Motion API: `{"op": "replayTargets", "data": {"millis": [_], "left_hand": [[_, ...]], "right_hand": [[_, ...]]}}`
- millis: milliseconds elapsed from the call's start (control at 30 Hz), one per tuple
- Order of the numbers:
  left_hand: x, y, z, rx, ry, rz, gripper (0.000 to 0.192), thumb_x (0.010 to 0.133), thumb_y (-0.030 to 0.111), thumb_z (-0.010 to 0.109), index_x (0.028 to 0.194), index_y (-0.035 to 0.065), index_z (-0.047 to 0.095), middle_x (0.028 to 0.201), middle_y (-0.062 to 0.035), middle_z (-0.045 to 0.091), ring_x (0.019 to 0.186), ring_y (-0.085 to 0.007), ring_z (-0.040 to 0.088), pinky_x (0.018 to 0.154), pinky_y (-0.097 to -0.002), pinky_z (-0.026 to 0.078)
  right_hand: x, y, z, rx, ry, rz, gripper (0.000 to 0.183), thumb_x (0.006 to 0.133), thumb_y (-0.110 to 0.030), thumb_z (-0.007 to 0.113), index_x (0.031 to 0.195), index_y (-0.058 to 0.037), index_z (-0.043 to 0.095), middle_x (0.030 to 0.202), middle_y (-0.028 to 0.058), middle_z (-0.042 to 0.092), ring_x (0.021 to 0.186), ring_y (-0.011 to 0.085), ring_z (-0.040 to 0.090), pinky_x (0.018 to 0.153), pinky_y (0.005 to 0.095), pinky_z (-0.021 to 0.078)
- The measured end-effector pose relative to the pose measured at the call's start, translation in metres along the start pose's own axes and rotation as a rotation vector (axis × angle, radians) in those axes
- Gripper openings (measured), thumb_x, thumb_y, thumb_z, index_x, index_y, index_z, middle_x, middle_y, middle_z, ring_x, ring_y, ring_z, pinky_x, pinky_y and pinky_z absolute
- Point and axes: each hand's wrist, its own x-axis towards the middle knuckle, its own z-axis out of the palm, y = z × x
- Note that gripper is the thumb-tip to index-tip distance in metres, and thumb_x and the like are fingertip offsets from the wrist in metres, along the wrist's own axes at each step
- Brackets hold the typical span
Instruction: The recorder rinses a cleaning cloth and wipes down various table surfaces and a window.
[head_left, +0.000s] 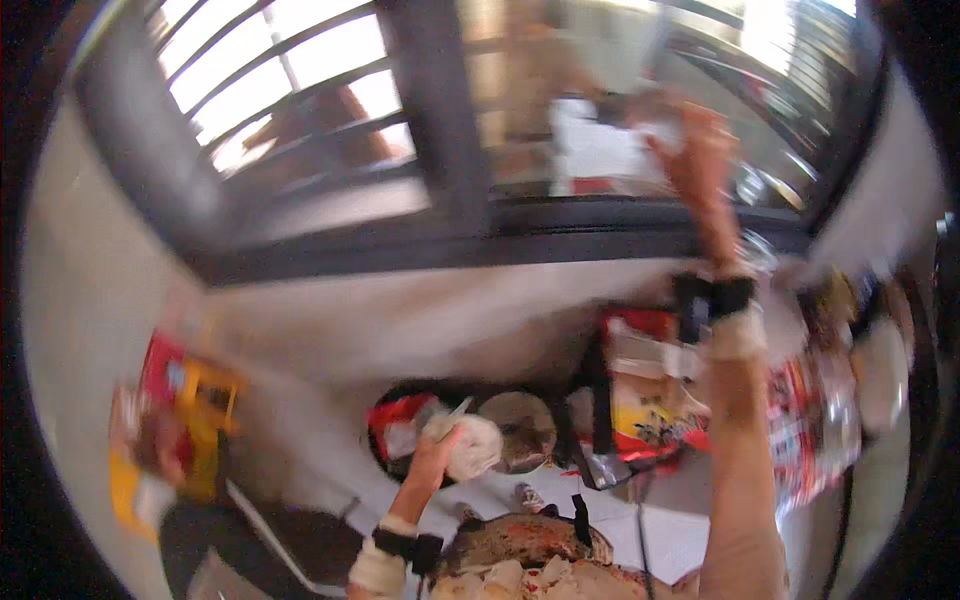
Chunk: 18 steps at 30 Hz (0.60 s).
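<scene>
My left hand (435, 461), low in the view, grips a rounded whitish object (472, 447), blurred, perhaps cloth or a bag. Beneath it is a dark round container holding a red and white packet (401, 427). My right arm stretches up to the dark-framed window, and my right hand (696, 150) is raised at its right-hand pane. Its fingers are bent near a pale, blurred thing; whether they hold it cannot be told. Both wrists wear black straps over pale cuffs. A round greyish container (517, 431) stands just right of the left hand.
The window's dark sill (585, 225) crosses the upper view. To the right lie a red and yellow package (645, 405) and blurred plastic-wrapped goods (810, 420). Yellow and red items (199, 412) stand at the left wall. Through the right pane a person is faintly seen.
</scene>
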Motion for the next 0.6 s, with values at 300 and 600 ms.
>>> {"op": "replayTargets", "data": {"millis": [300,600], "left_hand": [[-0.044,0.009,-0.039,-0.137,0.173,-0.041,0.024,0.086,0.022,0.062,0.102,0.0041,0.06,0.091,-0.0007,0.063,0.082,-0.0112,0.059,0.074,-0.0269,0.047],[-0.027,0.059,-0.136,-0.562,0.324,0.039,0.025,0.088,0.024,0.057,0.102,0.0041,0.06,0.094,-0.0029,0.064,0.085,-0.0144,0.061,0.075,-0.03,0.049]], "right_hand": [[-0.013,-0.024,-0.009,0.241,-0.101,0.091,0.049,0.079,-0.026,0.067,0.12,-0.009,0.047,0.119,0.019,0.052,0.108,0.0369,0.051,0.088,0.0437,0.0427],[-0.123,-0.239,-0.008,0.616,-0.573,-0.617,0.041,0.072,-0.012,0.068,0.11,-0.0064,0.054,0.108,0.0161,0.056,0.1,0.0349,0.053,0.088,0.0423,0.0426]]}}
